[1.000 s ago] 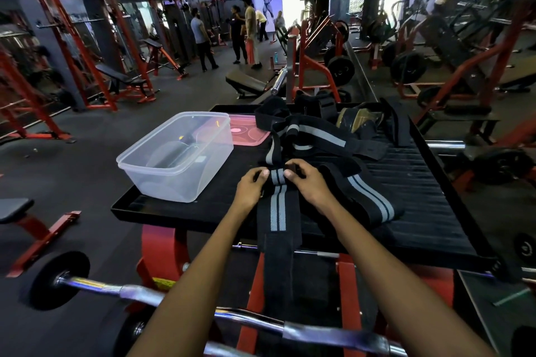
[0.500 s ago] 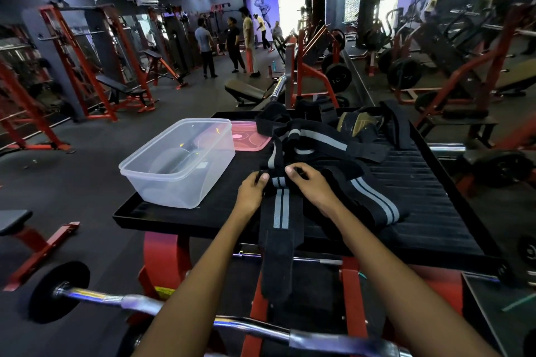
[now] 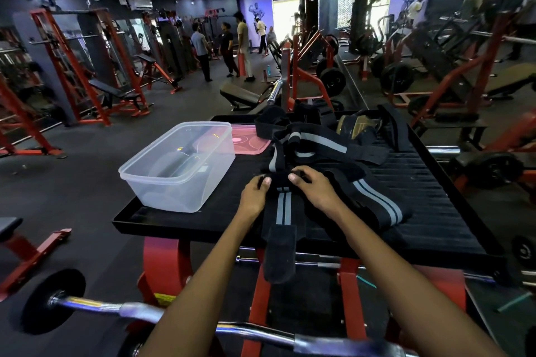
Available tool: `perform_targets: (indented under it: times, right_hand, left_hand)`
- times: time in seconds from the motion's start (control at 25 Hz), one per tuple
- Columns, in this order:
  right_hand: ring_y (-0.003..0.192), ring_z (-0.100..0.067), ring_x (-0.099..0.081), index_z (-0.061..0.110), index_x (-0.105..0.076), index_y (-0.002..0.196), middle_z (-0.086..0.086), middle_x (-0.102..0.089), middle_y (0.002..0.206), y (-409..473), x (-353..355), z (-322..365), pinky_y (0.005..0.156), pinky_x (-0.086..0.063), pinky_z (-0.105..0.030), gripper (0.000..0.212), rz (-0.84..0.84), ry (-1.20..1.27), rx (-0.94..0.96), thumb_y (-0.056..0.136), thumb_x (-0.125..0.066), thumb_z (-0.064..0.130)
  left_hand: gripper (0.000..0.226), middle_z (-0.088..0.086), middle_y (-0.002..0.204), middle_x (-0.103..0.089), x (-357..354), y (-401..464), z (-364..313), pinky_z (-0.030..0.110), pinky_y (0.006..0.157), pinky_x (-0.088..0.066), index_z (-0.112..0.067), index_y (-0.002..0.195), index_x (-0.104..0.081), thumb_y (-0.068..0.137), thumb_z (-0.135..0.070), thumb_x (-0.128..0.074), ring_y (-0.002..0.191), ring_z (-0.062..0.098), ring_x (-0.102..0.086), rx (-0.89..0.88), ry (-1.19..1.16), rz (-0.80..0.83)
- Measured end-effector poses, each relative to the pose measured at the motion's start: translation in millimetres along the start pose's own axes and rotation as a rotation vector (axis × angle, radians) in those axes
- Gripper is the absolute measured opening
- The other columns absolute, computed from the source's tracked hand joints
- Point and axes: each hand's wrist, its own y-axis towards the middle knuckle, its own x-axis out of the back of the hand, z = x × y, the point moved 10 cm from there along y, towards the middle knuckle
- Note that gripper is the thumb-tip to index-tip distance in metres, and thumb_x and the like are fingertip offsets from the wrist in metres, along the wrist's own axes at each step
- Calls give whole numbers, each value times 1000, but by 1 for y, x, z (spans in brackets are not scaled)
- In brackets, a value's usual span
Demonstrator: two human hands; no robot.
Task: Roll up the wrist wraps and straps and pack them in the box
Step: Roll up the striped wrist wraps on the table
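Both hands pinch the rolled top of a black wrist wrap (image 3: 282,209) with two grey stripes: left hand (image 3: 255,193) on its left edge, right hand (image 3: 314,190) on its right, thumbs curled over the roll; its free end hangs over the near edge of the black platform (image 3: 435,206). Just left stands the clear plastic box (image 3: 179,166), a pink lid (image 3: 249,142) behind it; more wraps and straps (image 3: 327,145) lie piled beyond the hands.

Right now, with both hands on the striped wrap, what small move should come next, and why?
Probably keep rolling toward the body. Both hands, left and right, pinch the far end of the wrist wrap, only just folded over, while its long tail hangs off the platform edge. The clear box beside it holds no wrap yet.
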Motion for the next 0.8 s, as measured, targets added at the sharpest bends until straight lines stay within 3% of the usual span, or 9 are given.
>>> perform_targets:
  times: [0.12,0.28,0.44,0.52,0.6,0.68,0.76,0.8]
  right_hand:
    - [108,-16,-59,15,-63,113,-1,-65,111,0,1,3,89,-41,-22,27,-15,27,35,88,-64,24]
    - [111,-9,-53,19,-63,116,4,-63,117,0,1,2,92,-39,-23,32,-22,43,14,89,-61,36]
    - [113,-15,-56,19,-63,112,2,-64,115,2,5,4,100,-44,-31,25,-37,102,56,88,-64,23]
    - [107,-12,-57,21,-62,112,4,-64,113,1,3,6,94,-45,-29,25,-24,113,67,88,-64,25]
    - [87,-3,-55,24,-62,113,9,-63,102,1,0,2,77,-44,-21,26,-6,157,20,89,-62,34]
    - [77,-2,-52,23,-63,111,10,-61,93,1,-2,-3,70,-41,-19,26,1,182,-20,89,-61,36]
    - [89,-8,-57,20,-64,112,6,-64,100,2,1,-4,78,-45,-23,25,-11,153,0,89,-63,29]
    - [97,-11,-58,18,-63,113,4,-65,106,2,2,-1,86,-46,-25,25,-8,134,26,88,-63,23]
  left_hand:
    - [39,12,118,-63,-3,-2,3,40,98,-46,-7,123,-56,97,-34,-46,109,25,-60,18,-19,32]
    - [37,13,122,-60,4,-4,-9,36,99,-45,-5,126,-53,95,-24,-52,114,25,-57,-67,-12,-21]
    - [42,10,117,-64,0,-6,-3,39,97,-48,-9,123,-57,96,-39,-45,108,24,-61,18,-107,19]
    - [43,12,114,-65,0,-6,-3,43,97,-48,-7,120,-58,98,-40,-41,106,26,-62,19,-78,18]
    - [37,15,115,-65,4,-5,-5,43,98,-46,-5,119,-58,99,-32,-42,109,28,-60,-26,-43,-6]
    - [34,14,117,-64,3,-3,-7,43,98,-46,-5,120,-56,99,-27,-43,110,28,-59,-49,-33,3]
    - [37,9,110,-65,-3,-3,-2,40,90,-51,-10,122,-55,99,-34,-41,102,24,-62,-12,-81,40]
    - [39,7,100,-65,-5,-5,-1,35,78,-53,-10,122,-55,99,-38,-40,90,21,-62,15,-104,58]
